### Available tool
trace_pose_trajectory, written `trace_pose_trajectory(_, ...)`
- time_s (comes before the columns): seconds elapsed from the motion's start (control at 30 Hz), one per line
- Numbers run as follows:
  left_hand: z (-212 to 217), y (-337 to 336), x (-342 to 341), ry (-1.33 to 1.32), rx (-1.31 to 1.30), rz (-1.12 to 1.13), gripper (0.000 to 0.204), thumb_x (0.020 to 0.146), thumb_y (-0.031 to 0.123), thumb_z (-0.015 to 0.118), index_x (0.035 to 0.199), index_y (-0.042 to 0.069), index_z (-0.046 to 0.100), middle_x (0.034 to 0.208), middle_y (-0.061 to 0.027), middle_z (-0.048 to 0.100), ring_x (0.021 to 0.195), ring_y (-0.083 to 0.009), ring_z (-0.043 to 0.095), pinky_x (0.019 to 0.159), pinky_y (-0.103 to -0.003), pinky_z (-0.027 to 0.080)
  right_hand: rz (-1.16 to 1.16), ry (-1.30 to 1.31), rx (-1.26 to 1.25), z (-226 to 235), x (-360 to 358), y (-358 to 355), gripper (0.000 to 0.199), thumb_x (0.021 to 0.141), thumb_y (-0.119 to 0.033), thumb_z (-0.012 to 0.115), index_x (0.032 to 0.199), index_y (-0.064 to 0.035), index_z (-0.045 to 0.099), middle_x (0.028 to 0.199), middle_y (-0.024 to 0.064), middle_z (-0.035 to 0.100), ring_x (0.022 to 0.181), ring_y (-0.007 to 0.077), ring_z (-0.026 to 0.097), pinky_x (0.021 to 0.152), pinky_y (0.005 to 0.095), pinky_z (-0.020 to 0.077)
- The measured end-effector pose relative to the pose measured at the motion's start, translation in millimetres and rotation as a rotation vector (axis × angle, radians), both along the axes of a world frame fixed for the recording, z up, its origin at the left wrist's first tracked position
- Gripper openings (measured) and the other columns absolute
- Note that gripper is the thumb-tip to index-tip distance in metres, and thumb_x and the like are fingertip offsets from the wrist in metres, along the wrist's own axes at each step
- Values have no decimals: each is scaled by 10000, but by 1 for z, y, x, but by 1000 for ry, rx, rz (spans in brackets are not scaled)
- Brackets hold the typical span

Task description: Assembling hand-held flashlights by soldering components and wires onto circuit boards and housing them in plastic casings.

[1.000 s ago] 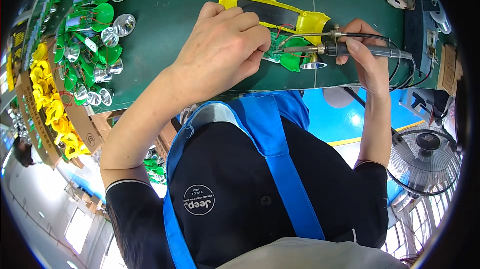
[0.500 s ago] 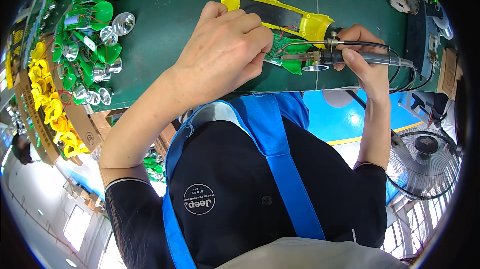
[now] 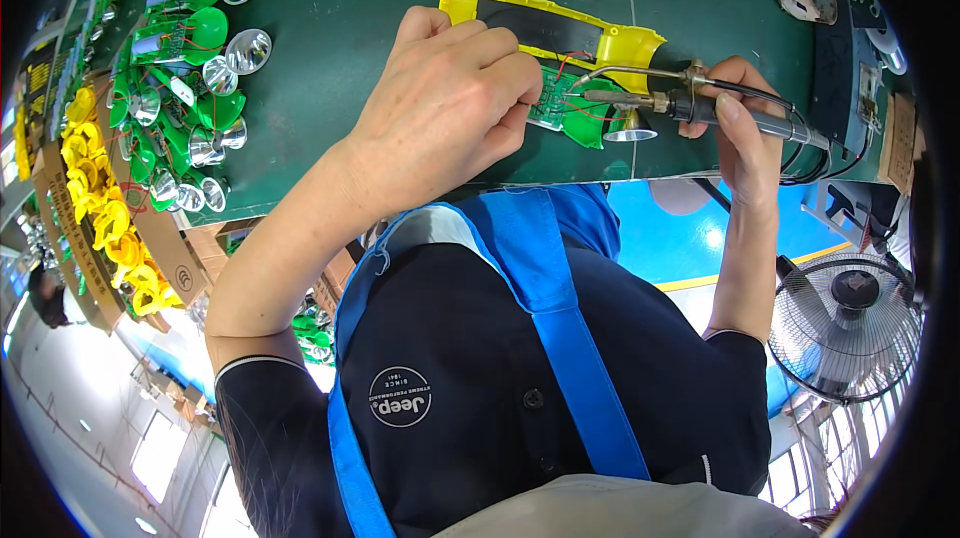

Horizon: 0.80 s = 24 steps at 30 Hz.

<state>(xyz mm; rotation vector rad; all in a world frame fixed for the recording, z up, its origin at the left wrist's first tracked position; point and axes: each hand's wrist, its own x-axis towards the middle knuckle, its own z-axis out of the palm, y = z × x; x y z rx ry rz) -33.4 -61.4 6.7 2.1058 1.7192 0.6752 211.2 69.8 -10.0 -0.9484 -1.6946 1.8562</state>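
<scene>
The right hand (image 3: pixel 745 133) is wrapped tight around a soldering iron (image 3: pixel 690 103) whose long axis runs nearly level, tip pointing toward nine o'clock onto the green circuit board (image 3: pixel 570 108). The left hand (image 3: pixel 450 113), at nine o'clock of the board, pinches its edge, fingers together, by a yellow housing (image 3: pixel 560 28) on the green table (image 3: pixel 350 58).

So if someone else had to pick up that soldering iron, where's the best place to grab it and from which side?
Probably the dark handle of the soldering iron, behind the brass collar, where the right hand grips it now. Come from the right, the cable end: the metal tip points left over the green circuit board, which the left hand steadies, so that end is crowded and likely hot.
</scene>
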Motion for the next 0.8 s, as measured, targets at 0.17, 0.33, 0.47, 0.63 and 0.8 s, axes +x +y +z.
trace_pose_trajectory(0.17,3,1,-2,13,-27,-14,99,675,82,649,710,91,558,698,-37,523,713,-206,544,712,-345,355,-11,24,4,-1,3,-2,329,827,-279,577,881,39,515,672,106,559,602,155,566,624,268,467)
trace_pose_trajectory(0.33,11,35,-30,-78,138,44,186,715,103,687,888,81,621,714,-64,537,687,-234,565,696,-333,425,-151,262,53,-6,13,-2,386,890,-344,520,976,31,483,677,101,537,633,186,547,684,309,461)
trace_pose_trajectory(0.47,0,56,-22,278,-20,-134,142,712,117,665,802,49,578,856,-81,558,833,-271,571,674,-381,435,-299,293,444,-2,-9,2,415,937,-351,465,1158,-17,355,770,145,582,727,254,586,783,421,451)
trace_pose_trajectory(0.63,17,42,-30,374,321,-194,341,624,209,727,870,84,527,918,-61,504,934,-247,500,814,-398,380,-277,335,629,7,-34,11,357,913,-229,531,1153,-42,346,929,194,615,820,304,626,815,415,480)
trace_pose_trajectory(0.8,10,-11,-34,175,22,-163,473,602,225,744,985,98,497,997,-81,516,972,-259,497,857,-378,376,-214,258,830,2,-88,44,375,814,83,557,1121,-58,397,1009,162,630,954,225,621,848,293,464)
